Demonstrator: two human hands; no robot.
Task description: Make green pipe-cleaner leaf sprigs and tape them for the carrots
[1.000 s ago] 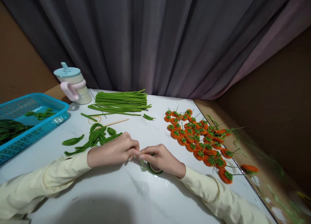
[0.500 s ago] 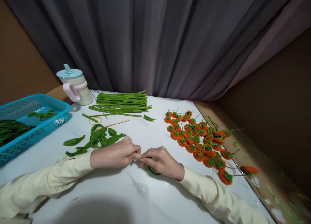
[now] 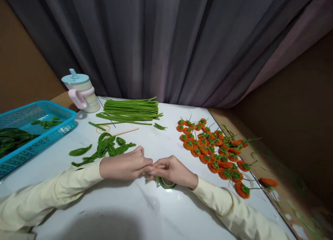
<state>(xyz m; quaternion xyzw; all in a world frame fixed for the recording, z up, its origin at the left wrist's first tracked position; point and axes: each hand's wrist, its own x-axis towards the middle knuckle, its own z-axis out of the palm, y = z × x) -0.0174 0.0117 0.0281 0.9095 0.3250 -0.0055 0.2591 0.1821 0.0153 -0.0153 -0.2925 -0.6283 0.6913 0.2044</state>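
Over the middle of the white table, my left hand (image 3: 127, 166) and my right hand (image 3: 173, 171) meet fingertip to fingertip, both closed in a pinch. Whatever lies between the fingers is too small and covered to make out. Partly hidden beneath my right hand is a green ring (image 3: 168, 186), looking like a roll of tape, flat on the table. Just beyond my left hand lies a loose pile of fuzzy green leaves (image 3: 106, 147). To the right of my right hand spreads a group of fuzzy orange persimmons (image 3: 205, 159) with green tops and thin wire stems.
Green pipe cleaners (image 3: 131, 108) lie bundled at the back, near a thin wooden stick (image 3: 126, 131) and one single leaf (image 3: 160, 126). A lidded cup (image 3: 91, 99) stands back left beside a blue basket (image 3: 58, 131) holding green pieces. Another persimmon (image 3: 268, 182) sits past the right edge.
My left hand has shifted slightly right, and its fingers now press against those of my right hand. More of the green ring shows under my right hand.
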